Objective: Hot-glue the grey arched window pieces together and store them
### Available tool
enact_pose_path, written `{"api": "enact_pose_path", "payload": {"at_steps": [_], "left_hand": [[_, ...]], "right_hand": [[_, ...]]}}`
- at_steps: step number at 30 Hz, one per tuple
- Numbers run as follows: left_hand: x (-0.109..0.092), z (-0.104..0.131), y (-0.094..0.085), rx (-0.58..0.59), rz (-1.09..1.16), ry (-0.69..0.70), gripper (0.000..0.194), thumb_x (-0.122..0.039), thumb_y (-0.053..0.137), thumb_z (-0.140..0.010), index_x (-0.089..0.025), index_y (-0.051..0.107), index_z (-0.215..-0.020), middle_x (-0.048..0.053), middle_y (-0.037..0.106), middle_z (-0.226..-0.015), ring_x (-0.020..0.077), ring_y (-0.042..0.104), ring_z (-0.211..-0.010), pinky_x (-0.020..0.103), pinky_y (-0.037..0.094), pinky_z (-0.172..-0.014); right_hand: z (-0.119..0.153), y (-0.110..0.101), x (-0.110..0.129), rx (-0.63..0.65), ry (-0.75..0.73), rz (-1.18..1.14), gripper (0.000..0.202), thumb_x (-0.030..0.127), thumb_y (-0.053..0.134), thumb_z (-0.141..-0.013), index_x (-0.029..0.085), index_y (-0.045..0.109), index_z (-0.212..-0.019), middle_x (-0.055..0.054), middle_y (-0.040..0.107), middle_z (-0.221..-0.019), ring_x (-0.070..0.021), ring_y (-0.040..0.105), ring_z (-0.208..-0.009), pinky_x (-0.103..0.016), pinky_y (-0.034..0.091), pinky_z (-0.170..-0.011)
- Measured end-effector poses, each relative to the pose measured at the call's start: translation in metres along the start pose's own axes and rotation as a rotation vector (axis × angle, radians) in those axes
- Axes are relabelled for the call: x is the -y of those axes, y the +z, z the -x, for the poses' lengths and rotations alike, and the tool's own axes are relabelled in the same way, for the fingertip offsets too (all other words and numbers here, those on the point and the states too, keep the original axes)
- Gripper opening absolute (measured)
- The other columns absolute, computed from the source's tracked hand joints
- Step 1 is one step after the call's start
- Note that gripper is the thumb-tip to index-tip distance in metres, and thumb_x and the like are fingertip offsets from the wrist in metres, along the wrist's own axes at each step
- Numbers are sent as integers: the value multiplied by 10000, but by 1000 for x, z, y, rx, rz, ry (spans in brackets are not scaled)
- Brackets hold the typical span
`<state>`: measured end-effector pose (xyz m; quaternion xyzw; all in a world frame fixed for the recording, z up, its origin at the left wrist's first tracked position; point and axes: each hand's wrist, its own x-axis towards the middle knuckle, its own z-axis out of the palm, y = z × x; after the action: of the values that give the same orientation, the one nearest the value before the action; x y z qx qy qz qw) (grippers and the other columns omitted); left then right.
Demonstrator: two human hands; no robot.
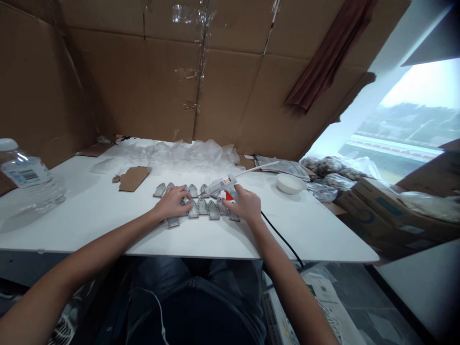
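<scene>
My right hand (245, 202) grips a white hot glue gun (218, 186) with a red trigger, and a long glue stick (257, 166) sticks out of its back. The gun's nozzle points left over small grey arched pieces (203, 207), which lie in two rows on the white table. My left hand (173, 202) rests at the left end of these rows. Its fingers are bent and its thumb and fingertips are on one grey piece (193, 209); part of it is hidden by the hand. Another grey piece (173, 222) lies just below that hand.
Crumpled clear plastic (187, 154) lies along the back. A torn cardboard scrap (134, 178) and a water bottle (30, 175) are to the left. At the right stands a white bowl (291, 183); a black cord (282, 237) runs over the front edge. Cardboard walls (230, 86) rise behind.
</scene>
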<state>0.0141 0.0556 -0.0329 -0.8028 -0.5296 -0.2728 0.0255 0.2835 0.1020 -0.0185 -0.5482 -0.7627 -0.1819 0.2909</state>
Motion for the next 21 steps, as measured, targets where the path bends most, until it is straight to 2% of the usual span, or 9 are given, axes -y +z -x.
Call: {"api": "enact_pose_path", "payload": {"at_steps": [6,13,21], "left_hand": [[-2,0,-1,-4,-9,-20,262,-417,542,-778,-204,641,-894,37,598,-1023,221,535,-1032,406,329,-973],[12,-3,-7,-61,-34,-41,236,-309,479,-807,-216,653,-936,39,605,-999,208,543,-985,391,362,-916],[13,-3,-5,-8,37,65,274,-261,475,-815,-261,704,-966,29,602,-1032,183,541,-1012,351,380,-906]], "right_hand": [[0,0,0,-17,-14,5,424,564,544,-693,177,527,-866,-36,616,-745,-184,568,-676,-248,175,-545],[2,6,2,-37,-50,-10,406,554,533,-693,179,525,-847,-36,606,-725,-176,553,-641,-254,172,-539],[7,4,14,24,-136,15,360,479,542,-689,175,529,-881,-37,630,-766,-174,553,-628,-256,138,-536]]}}
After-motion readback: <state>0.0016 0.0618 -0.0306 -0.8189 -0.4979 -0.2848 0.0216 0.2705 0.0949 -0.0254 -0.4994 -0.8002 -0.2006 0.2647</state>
